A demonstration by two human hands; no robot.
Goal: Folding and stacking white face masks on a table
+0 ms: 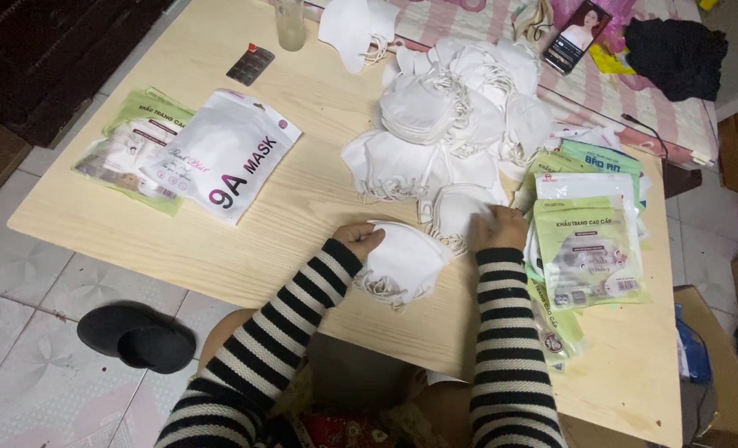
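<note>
- Surface: low table (pixel 219 241) with a pale wood-grain top, set on a tiled floor (pixel 20 274) of light, faintly patterned squares.
- Room: dark wooden panel at top left, pink striped cloth (pixel 601 91) behind the table, cardboard box (pixel 717 373) at the right edge, black slipper (pixel 136 338) on the tiles beside my knee.
- My left hand (pixel 359 240): fingers curled, pinching the left edge of a white mask (pixel 406 261) lying at the table's near edge.
- My right hand (pixel 496 227): fingers bent down onto the next mask in the pile, just beside the one I hold. Can't tell whether it grips or only presses.
- Both sleeves: black and cream stripes, knit.
- Held mask: soft white fabric, curved folded shape, thin elastic loops bunched under its lower edge.
- Mask pile (pixel 452 124): loose heap of the same white masks, mid-table to far edge, loops tangled.
- Green packets (pixel 589 249): flat glossy plastic pouches, stacked and fanned just right of my right hand, more sliding under them.
- White pouch (pixel 224 153): large, glossy, rectangular, at the left, overlapping another green packet (pixel 132 149).
- Far edge: clear glass (pixel 290 23) upright, small dark card (pixel 250 64) near it.
- Phone (pixel 576 35) lies on the cloth, screen lit, beside a black bundle of fabric (pixel 676 54).
</note>
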